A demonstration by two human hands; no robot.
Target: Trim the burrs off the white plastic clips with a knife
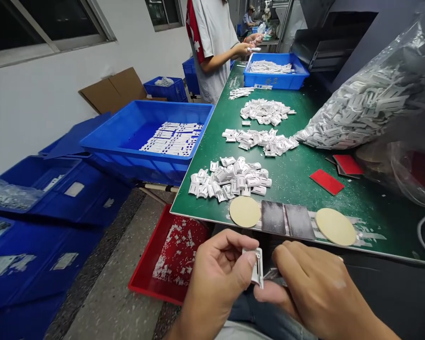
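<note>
Both hands meet below the green table edge (pixel 205 215): left hand (pixel 216 278) and right hand (pixel 315 288) pinch a small white plastic clip (pixel 258 267) between their fingertips.

No readable text anywhere

The white stickers on the blue bins (pixel 49 189) at the left are too blurred to read; the white plastic parts (pixel 230 182) near the bench's front edge carry no legible marks.

Bright, even overhead light — wide-angle bending at edges.
</note>
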